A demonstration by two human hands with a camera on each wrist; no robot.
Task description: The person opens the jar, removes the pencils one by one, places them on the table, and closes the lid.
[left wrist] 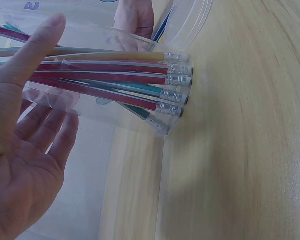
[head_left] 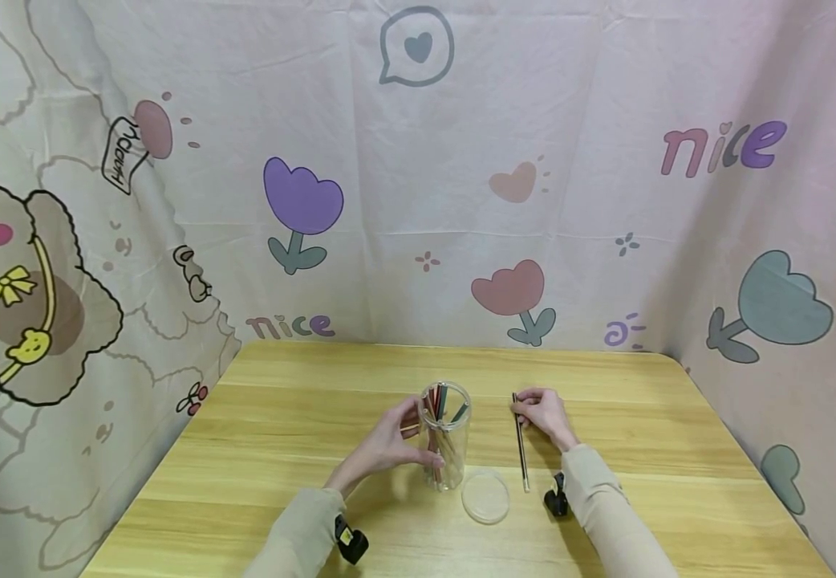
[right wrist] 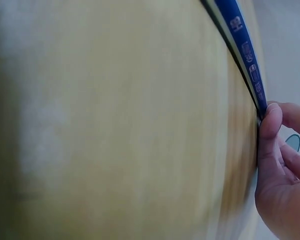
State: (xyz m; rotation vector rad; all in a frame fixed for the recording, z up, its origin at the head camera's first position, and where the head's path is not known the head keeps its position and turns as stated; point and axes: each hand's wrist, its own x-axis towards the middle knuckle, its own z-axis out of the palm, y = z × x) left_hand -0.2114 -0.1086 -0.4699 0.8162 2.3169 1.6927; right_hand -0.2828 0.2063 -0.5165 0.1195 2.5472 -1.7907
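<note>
One pencil [head_left: 521, 449], axis roughly twelve-to-six: we pinch its twelve-o'clock end with our right hand [head_left: 544, 413]; left hand [head_left: 392, 440] wraps the jar [head_left: 454, 448] at its nine o'clock.

Jar [head_left: 457, 453]: clear plastic, glossy; tabletop [head_left: 266, 433]: smooth wood-grain (faint sheen); backdrop [head_left: 403, 177]: creased cloth.

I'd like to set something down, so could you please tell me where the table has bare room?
The table is bare left of the left hand, right of the right hand, and along its far edge by the curtain. It's crowded in the middle: pencil jar, clear lid, blue pencil.
</note>
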